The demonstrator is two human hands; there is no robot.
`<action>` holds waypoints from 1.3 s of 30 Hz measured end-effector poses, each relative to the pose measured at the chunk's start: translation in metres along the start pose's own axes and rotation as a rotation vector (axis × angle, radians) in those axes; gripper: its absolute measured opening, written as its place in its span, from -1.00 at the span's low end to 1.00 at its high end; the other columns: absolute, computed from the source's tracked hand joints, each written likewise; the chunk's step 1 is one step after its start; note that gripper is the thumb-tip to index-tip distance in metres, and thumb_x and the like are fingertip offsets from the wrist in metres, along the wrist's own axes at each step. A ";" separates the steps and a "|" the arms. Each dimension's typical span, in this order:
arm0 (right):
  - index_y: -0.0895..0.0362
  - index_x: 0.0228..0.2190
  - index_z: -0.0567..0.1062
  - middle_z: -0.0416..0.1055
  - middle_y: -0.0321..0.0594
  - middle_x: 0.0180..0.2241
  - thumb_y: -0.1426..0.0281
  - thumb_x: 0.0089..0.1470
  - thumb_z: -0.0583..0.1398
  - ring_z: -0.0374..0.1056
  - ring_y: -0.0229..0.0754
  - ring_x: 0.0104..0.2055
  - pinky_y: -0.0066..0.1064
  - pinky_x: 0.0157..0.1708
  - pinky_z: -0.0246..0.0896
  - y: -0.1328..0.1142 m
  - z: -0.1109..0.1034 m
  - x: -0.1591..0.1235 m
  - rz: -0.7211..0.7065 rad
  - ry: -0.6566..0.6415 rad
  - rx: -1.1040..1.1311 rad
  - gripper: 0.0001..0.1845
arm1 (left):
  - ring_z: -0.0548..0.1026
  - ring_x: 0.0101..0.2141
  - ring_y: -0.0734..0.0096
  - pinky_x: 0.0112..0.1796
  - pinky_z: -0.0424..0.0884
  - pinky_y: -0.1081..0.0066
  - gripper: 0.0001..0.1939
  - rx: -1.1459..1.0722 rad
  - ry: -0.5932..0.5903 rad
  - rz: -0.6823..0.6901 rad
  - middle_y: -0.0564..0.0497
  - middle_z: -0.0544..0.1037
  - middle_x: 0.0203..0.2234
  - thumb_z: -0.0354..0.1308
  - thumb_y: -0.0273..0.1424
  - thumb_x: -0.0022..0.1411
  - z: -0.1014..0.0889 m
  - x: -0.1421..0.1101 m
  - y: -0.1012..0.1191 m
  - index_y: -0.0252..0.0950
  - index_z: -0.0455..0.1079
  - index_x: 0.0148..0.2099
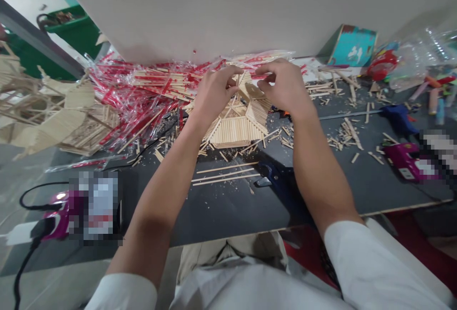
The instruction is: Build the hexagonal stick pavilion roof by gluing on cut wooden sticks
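Note:
A small model built of thin wooden sticks (233, 130), with slatted sloping panels like a roof, stands on the dark table. My left hand (219, 88) is at its upper left, fingers curled in towards the thumb. Across from it, at the upper right, my right hand (283, 84) has its fingers bent in a similar pinch. Both sets of fingertips are close to the model's raised top piece (246, 86). Whatever is between the fingers is too small or hidden to make out. Three loose sticks (226, 175) lie in front of the model, beside a dark blue glue gun (278, 179).
Red-and-clear plastic packets of sticks (150, 86) are heaped behind. Another stick model (53, 115) is at left. Stick offcuts (348, 134), a second blue tool (400, 118), a magenta power strip (409, 161), a phone (103, 205) with cables and a teal box (353, 47) surround the work.

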State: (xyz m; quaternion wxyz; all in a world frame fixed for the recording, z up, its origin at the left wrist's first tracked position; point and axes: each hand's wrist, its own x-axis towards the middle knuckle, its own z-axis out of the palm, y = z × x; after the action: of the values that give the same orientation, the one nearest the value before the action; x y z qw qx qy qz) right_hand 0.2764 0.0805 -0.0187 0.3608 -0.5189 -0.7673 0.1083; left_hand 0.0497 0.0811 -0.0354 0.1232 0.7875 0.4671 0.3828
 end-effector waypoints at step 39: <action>-0.04 -0.21 0.62 0.68 -0.15 -0.16 0.14 0.13 0.44 0.62 0.10 -0.04 -0.02 0.02 0.57 -0.043 0.031 -0.002 0.090 0.126 0.421 -0.76 | 0.67 -0.08 0.21 0.04 0.54 0.20 -0.55 -0.072 0.006 -0.023 -0.04 0.71 -0.19 0.30 -0.28 0.38 -0.017 -0.003 0.011 -0.14 0.37 0.25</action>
State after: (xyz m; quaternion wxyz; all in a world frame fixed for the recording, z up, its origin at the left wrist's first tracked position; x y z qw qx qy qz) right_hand 0.2252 0.0667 -0.0189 0.5030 -0.4715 -0.6800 0.2494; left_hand 0.0433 0.0699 -0.0197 0.1544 0.7759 0.4624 0.4003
